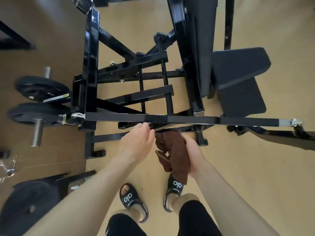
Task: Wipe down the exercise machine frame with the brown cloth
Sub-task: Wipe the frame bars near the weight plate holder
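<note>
Both forearms reach forward from the bottom of the view, over black slides planted on the tan floor [255,167]. At the person's right hand [192,159] the fingers are wrapped round the brown cloth [172,150], which is bunched in the grip with its loose end hanging down toward the right foot. Beside it, the left hand [138,138] is relaxed, fingers nearly straight, holding nothing; its fingertips sit just under the nearest bar and close beside the cloth's upper edge, though contact with either cannot be made out. From the hands, that black frame bar [179,119] lies at 12 o'clock, just beyond the knuckles, its long axis running from 9 o'clock, where weight plates [39,89] hang on their pegs, to 3 o'clock, where a metal end fitting shows. More bars and the seat pad [238,65] lie farther off toward 12 and 1 o'clock. Since the cloth-bearing right hand is near the bar's middle, the likely move is to lift the cloth onto it and sweep sideways along its length.
</note>
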Motion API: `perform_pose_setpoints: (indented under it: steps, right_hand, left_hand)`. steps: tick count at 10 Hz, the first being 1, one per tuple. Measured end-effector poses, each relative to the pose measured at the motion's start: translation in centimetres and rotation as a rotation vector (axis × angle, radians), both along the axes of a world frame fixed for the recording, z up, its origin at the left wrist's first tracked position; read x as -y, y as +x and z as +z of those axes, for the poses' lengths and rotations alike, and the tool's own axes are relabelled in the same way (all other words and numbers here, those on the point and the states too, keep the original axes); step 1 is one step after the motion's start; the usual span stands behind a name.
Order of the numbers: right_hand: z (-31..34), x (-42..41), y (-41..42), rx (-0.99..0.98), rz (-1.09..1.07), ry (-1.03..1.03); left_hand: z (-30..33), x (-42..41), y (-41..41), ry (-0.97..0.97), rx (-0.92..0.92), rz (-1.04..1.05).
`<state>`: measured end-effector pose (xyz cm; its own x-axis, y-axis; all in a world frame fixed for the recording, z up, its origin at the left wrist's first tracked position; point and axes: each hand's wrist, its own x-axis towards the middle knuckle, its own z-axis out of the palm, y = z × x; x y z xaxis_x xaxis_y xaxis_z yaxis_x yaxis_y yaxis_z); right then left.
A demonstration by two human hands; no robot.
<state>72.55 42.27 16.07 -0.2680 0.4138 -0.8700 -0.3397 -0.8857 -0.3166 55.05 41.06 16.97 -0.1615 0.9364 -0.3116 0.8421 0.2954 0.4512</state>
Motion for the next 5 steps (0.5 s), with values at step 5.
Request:
perform_pose_setpoints:
  steps: [5]
  right_hand:
    - [5.5,-13.1,-0.4,-0.029,0.059,0.186]
  left_hand:
    - [4.4,-8.7,-1.7,0.02,-0.095,0.015]
